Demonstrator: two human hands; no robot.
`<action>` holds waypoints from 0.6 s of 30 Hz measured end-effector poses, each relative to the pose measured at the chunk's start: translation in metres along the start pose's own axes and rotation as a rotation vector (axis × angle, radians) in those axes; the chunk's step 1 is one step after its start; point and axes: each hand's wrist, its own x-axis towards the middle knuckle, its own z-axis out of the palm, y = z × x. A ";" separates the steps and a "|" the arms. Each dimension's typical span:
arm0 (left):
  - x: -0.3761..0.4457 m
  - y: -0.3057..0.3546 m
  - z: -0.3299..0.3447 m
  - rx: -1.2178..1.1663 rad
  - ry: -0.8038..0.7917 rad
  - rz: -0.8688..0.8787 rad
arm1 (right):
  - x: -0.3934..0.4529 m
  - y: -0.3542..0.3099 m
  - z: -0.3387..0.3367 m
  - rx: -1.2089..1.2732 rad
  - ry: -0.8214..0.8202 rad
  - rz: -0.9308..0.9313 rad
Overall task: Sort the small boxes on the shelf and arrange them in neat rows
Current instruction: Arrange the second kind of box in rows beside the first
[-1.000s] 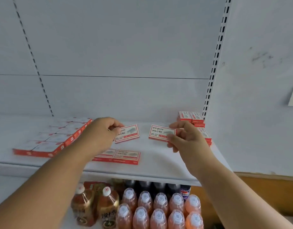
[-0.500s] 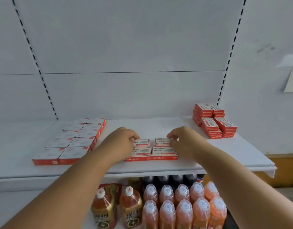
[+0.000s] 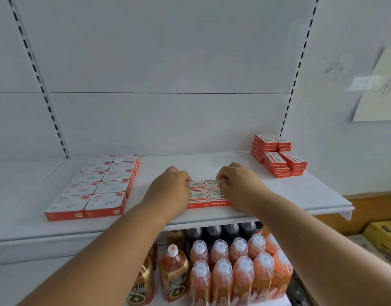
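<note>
At the shelf's [image 3: 289, 193] front edge, the left hand [image 3: 170, 191] and right hand [image 3: 238, 186] pressed curled fingers onto four staple boxes [image 3: 209, 193]; uneven pushing might skew that block.

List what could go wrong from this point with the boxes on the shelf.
1. The middle block of four boxes sits close to the shelf's front edge; a forward nudge from the left hand or right hand might tip the front pair onto the bottles below.
2. The stacked boxes at the right look stepped and uneven, so pulling from them carelessly might topple some.
3. Squaring the block with both hands might skew its rows.
</note>
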 end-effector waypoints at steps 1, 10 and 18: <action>-0.001 0.001 0.000 0.013 0.005 -0.003 | 0.000 0.000 0.000 -0.010 0.002 -0.002; -0.004 0.004 -0.003 0.109 0.032 -0.016 | 0.001 0.001 -0.002 -0.095 -0.023 -0.039; 0.002 0.007 -0.008 0.128 -0.055 -0.010 | 0.004 0.005 -0.003 -0.085 -0.053 -0.059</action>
